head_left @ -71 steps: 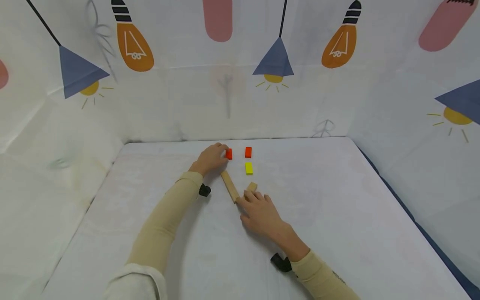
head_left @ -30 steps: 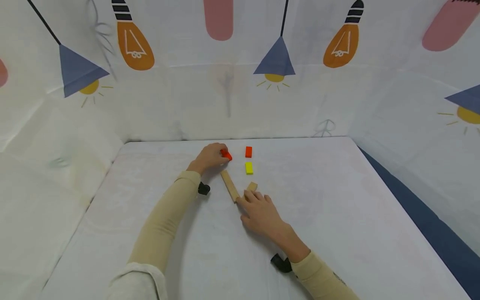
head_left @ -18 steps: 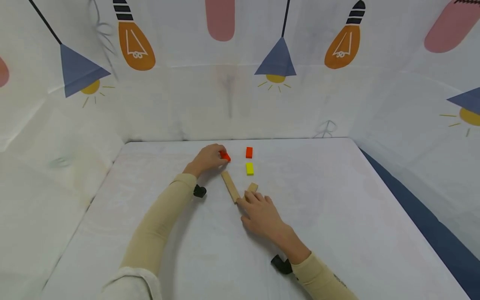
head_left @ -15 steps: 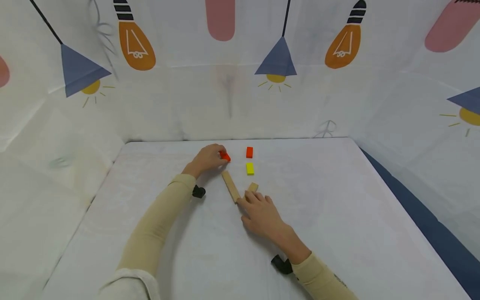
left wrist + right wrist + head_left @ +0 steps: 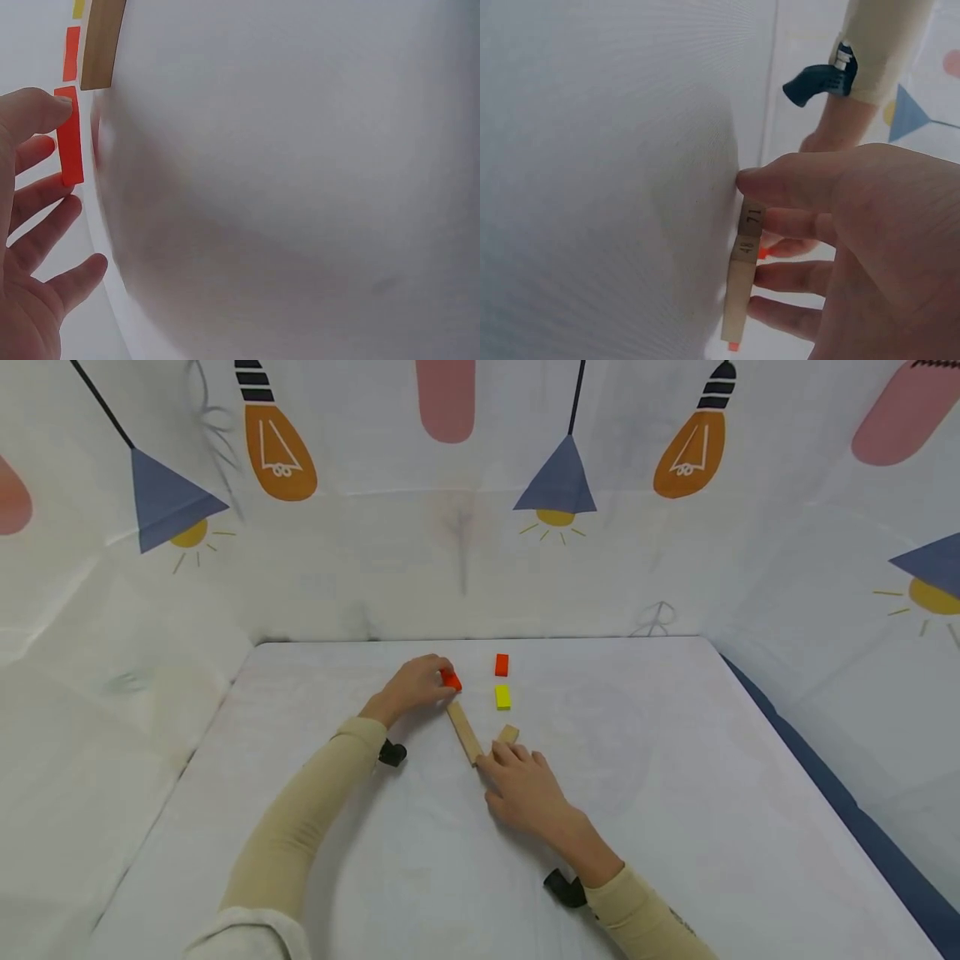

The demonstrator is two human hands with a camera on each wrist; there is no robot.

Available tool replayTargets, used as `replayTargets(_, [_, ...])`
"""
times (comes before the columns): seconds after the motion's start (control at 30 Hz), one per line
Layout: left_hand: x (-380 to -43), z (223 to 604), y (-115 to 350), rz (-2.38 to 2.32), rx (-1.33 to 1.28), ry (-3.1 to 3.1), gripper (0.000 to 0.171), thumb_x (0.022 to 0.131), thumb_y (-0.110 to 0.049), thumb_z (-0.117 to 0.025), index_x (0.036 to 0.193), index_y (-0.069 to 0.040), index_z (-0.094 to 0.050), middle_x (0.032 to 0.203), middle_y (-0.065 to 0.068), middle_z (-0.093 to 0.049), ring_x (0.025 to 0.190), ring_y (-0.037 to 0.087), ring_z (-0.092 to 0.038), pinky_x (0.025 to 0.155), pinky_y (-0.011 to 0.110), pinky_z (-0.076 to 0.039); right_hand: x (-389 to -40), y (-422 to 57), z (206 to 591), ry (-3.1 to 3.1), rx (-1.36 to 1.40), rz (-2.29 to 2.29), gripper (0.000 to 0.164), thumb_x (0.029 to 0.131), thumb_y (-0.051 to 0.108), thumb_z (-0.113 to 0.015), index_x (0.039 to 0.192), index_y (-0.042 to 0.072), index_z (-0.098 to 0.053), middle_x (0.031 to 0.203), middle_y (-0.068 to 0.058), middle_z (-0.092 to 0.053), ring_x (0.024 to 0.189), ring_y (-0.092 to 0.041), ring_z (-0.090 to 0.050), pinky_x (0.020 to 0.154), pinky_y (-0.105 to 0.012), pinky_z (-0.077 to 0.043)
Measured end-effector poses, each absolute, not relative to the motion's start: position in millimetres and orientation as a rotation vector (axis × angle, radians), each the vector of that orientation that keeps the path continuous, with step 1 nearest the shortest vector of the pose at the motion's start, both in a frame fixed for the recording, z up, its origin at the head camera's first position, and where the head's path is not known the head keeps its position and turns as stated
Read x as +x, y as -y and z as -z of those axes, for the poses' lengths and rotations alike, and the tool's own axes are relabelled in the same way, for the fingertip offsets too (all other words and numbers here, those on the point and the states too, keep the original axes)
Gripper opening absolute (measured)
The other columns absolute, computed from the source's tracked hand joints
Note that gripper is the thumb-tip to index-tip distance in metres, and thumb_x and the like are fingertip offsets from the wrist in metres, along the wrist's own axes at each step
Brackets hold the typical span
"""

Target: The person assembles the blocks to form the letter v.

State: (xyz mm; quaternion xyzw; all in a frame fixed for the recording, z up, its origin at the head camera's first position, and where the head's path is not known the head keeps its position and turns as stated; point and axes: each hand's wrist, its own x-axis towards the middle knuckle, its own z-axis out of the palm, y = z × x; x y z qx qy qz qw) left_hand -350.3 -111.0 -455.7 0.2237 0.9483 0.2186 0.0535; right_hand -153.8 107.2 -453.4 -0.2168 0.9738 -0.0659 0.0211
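Head view: a white sheet [image 5: 450, 568] printed with lamps and bulbs stands behind the white table [image 5: 427, 877]. Two sleeved arms reach over the table, and both hands are busy near its middle.

The right hand [image 5: 528, 789] has its fingers extended, touching the wooden pieces without curling round them. From the right wrist, two end faces show, marked 71 and 48, side by side at the fingertips. These belong to the left wooden strip [image 5: 465, 733] and the right wooden strip [image 5: 509, 733], which spread apart away from the person in a V; the hand hides where they come together.

Smallest are the coloured blocks. The left hand [image 5: 412, 687] pinches one red block [image 5: 452, 681] between thumb and fingers, tilted, just beyond the left strip's far end; whether they touch is unclear. A second red block [image 5: 502, 665] and a yellow block [image 5: 502, 697] lie in line beyond the right strip.

The step in hand looks like placing the held block while steadying the strips. The next move probably calls for levelling it before letting go.
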Motion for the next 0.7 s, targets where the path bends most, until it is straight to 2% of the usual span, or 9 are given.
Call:
replayTargets(0.33, [-343, 457, 114, -0.718, 0.613, -2.859, 0.033, 0.089, -0.035, -0.070, 0.118, -0.019, -0.064, 0.116, 0.002, -0.062, 0.098, 0.022, -0.055, 0.090, 0.040, -0.050, -154, -107, 455, -3.031, -0.679, 0.208, 0.047, 0.093, 0.031, -0.067, 0.138, 0.025, -0.055, 0.145, -0.007, -0.051, 0.132, -0.030, -0.048, 0.101, -0.058, -0.043])
replayTargets(0.7, [-331, 457, 116, -0.739, 0.683, -2.885, 0.030, 0.090, -0.035, -0.070, 0.115, -0.018, -0.065, 0.120, 0.003, -0.063, 0.098, 0.022, -0.056, 0.089, 0.040, -0.051, -155, -107, 455, -3.031, -0.672, 0.226, 0.047, 0.092, 0.030, -0.068, 0.137, 0.025, -0.056, 0.144, -0.007, -0.052, 0.131, -0.030, -0.049, 0.101, -0.057, -0.043])
